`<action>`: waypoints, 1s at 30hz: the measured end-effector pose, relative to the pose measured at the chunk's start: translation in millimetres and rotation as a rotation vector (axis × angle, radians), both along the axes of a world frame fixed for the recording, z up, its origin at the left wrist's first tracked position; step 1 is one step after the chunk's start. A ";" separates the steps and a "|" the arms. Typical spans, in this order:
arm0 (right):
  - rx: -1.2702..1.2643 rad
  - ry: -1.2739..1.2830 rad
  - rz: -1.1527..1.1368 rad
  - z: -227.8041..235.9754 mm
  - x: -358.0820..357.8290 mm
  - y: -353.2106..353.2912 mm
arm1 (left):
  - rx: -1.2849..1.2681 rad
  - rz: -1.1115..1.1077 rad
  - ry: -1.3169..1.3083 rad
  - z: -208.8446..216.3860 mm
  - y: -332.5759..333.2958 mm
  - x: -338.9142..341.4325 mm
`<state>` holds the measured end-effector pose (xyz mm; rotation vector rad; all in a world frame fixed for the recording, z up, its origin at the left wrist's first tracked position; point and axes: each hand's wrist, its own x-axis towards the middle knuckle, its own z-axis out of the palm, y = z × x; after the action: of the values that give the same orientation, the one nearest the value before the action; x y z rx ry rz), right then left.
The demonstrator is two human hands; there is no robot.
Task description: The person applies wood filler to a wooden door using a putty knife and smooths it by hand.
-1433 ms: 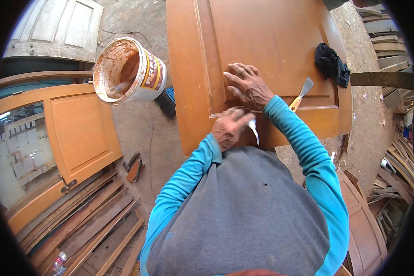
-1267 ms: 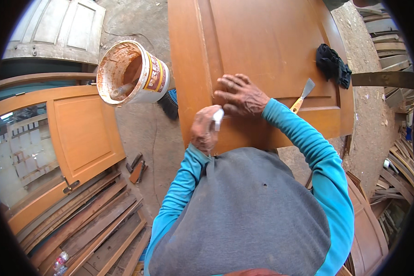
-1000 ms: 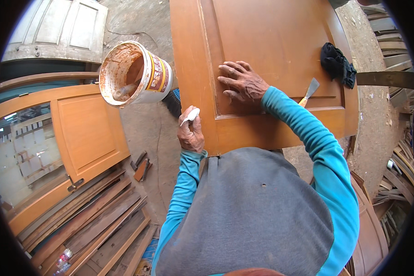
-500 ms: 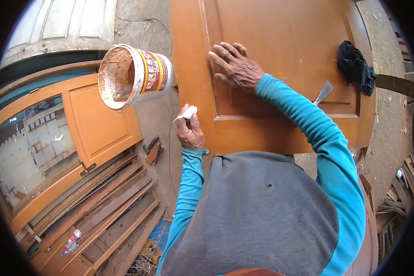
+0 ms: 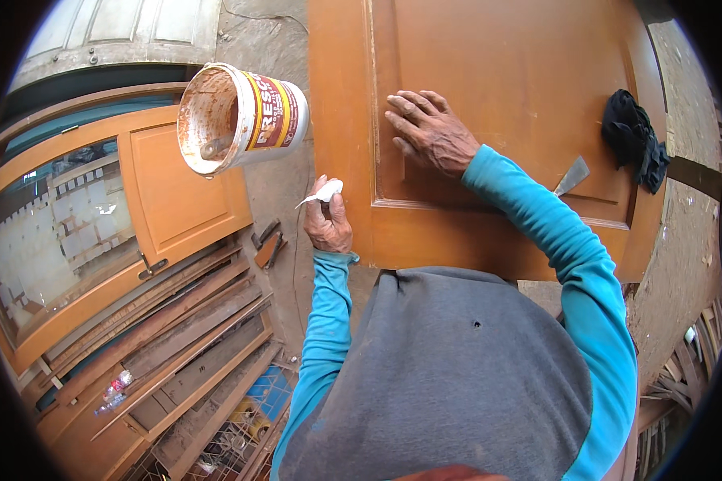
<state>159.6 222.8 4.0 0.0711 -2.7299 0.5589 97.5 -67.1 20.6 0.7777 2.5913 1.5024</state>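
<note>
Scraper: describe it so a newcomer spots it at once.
Start at the brown door under the right hand. On it, the scraper pokes out between the right sleeve and the black cloth. Flat grey metal, flaring outward, sets it apart from the crumpled cloth.

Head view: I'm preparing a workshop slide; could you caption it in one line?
Left hand holding a small white nozzled container beside a brown panelled door, right hand resting on the door.

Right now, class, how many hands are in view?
2: the left hand, holding a small white nozzled container, is by the left edge of the brown door; the right hand rests on that door.
</note>
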 end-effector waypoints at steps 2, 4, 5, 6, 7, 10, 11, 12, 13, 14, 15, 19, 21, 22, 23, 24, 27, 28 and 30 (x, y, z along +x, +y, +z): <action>0.057 -0.012 0.001 -0.5 2.8 1.0 | -0.012 -0.003 0.026 -0.4 0.9 1.7; 0.129 -0.005 0.002 0.3 2.0 -2.1 | -0.008 0.006 0.006 -2.1 -1.8 0.5; 0.133 -0.006 0.003 1.4 -0.2 -2.8 | -0.007 0.014 -0.014 -2.8 -2.3 0.6; 0.139 -0.023 -0.002 2.4 -3.4 -3.4 | -0.003 0.014 -0.015 -3.7 -2.3 2.1; 0.143 -0.036 -0.006 2.8 -6.2 -4.6 | -0.010 0.004 -0.003 0.5 -0.6 2.3; 0.119 -0.064 -0.011 4.2 3.0 -6.6 | -0.006 -0.010 0.024 -2.1 -0.2 -0.1; 0.120 -0.066 -0.012 5.3 2.6 -7.8 | 0.005 -0.014 0.037 -4.4 -0.2 0.1; 0.109 -0.064 -0.008 6.6 0.2 -9.9 | 0.006 -0.016 0.035 -5.9 -1.0 0.7; 0.095 -0.062 -0.008 7.6 -1.8 -13.0 | 0.013 0.000 -0.004 -5.9 -2.2 0.6; 0.083 -0.054 -0.013 6.7 -4.5 -12.9 | 0.020 0.015 -0.043 -5.8 -3.0 0.3; 0.082 -0.059 -0.020 6.6 -1.1 -11.9 | 0.018 0.007 -0.047 -5.8 -3.6 0.0; -0.062 -0.007 -0.175 42.6 42.6 11.1 | 0.003 -0.008 -0.018 -1.7 -2.6 -0.5; -0.131 0.002 -0.305 61.9 87.1 26.3 | 0.002 -0.005 -0.031 0.7 -0.4 0.7; -0.127 0.009 -0.365 70.7 110.7 33.4 | 0.000 0.003 -0.026 2.9 -1.0 1.8; -0.113 0.004 -0.425 77.3 136.9 38.1 | 0.001 0.003 -0.023 1.3 -1.0 2.3; -0.074 -0.069 -0.486 82.6 163.6 41.4 | 0.018 -0.007 -0.010 -2.3 -1.1 1.3; -0.008 -0.290 -0.465 82.3 230.7 44.2 | 0.029 0.002 -0.056 -10.1 -6.0 0.0; 0.039 -0.311 -0.447 76.2 242.3 40.1 | 0.022 0.010 -0.045 -13.4 -7.9 0.0; 0.059 -0.373 -0.423 69.9 249.5 38.7 | 0.016 0.020 -0.028 -10.6 -8.9 -0.1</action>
<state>409.1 261.5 73.9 -0.6410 -2.9833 0.3987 97.4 -76.0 9.9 0.7287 2.5775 1.5298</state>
